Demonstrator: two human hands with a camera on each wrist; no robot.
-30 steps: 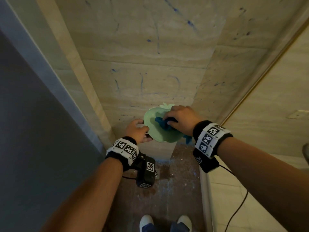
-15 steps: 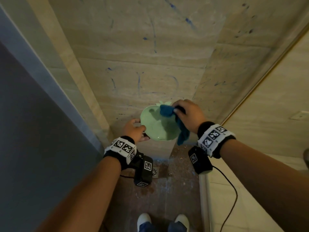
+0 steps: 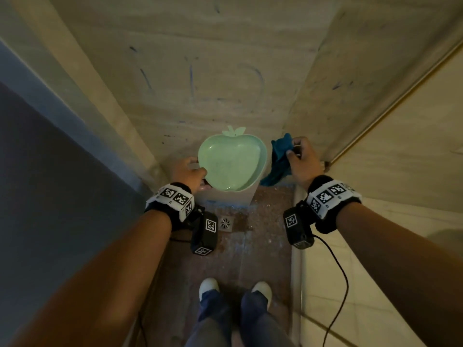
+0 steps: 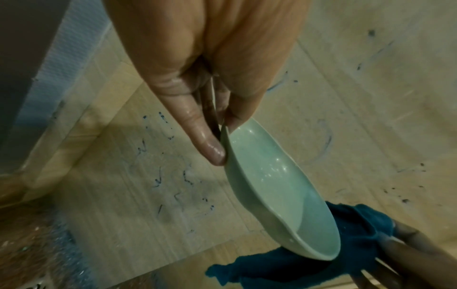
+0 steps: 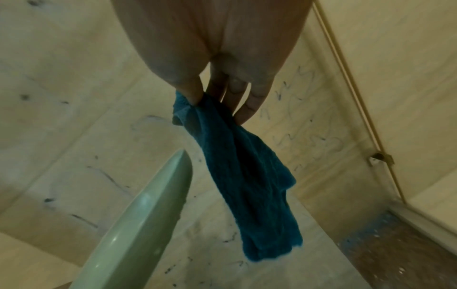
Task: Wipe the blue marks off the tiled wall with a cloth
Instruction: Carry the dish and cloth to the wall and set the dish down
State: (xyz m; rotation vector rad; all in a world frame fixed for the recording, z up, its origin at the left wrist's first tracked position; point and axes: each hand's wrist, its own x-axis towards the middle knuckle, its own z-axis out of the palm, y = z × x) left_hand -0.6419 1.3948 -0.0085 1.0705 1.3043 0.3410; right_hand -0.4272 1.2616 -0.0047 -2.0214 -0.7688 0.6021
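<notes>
A beige tiled wall point(image 3: 213, 58) with faint blue marks point(image 3: 191, 80) rises ahead of me. My left hand point(image 3: 189, 172) pinches the rim of a pale green apple-shaped dish point(image 3: 231, 162) with a little water in its low side; the left wrist view shows thumb and fingers on the dish point(image 4: 277, 185) edge. To the right of the dish, my right hand point(image 3: 300, 159) pinches a dark teal cloth point(image 3: 279, 160) that hangs down limp. In the right wrist view the cloth point(image 5: 247, 181) dangles from my fingertips beside the dish point(image 5: 138, 221).
More blue scribbles point(image 5: 296, 136) cover the side wall on the right. A brown speckled floor point(image 3: 250, 246) with a small drain point(image 3: 226, 223) lies below, with my shoes point(image 3: 209, 288) on it. A dark panel point(image 3: 50, 196) closes the left side, and a cable point(image 3: 335, 284) hangs from my right wrist.
My right hand lifted the cloth out of the dish and moved it to the right, clear of the rim. The left hand kept hold of the dish. The view tilted downward.
</notes>
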